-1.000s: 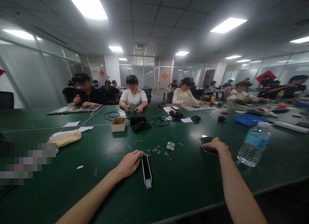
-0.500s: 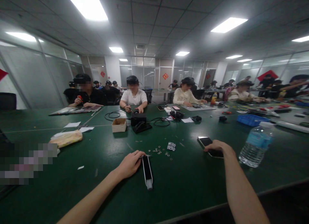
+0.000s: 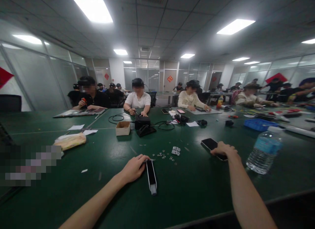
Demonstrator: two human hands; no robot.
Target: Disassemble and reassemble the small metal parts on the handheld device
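My left hand (image 3: 135,167) rests on the table with its fingers closed around the far end of a long, narrow white-framed part (image 3: 151,177) with a black middle. Just beyond it lie several small metal rings (image 3: 162,154), like washers or nuts, scattered loosely. Beside them sits a small cluster of silvery metal pieces (image 3: 175,150). Over to the right, my right hand (image 3: 225,148) grips a dark-screened phone (image 3: 209,144), which lies on or just above the tabletop. Part of the phone is hidden under the fingers.
A water bottle (image 3: 264,151) stands right of my right arm, near a blue tray (image 3: 260,124). Ahead on the green table (image 3: 108,196) are an open cardboard box (image 3: 122,128), a black device (image 3: 144,124) and cables. A plastic packet (image 3: 71,141) lies left. People sit opposite.
The phone's screen has gone from catching a bright reflection to looking dark, and my right hand has shifted slightly on it. My left hand and the white-framed part stay in place.
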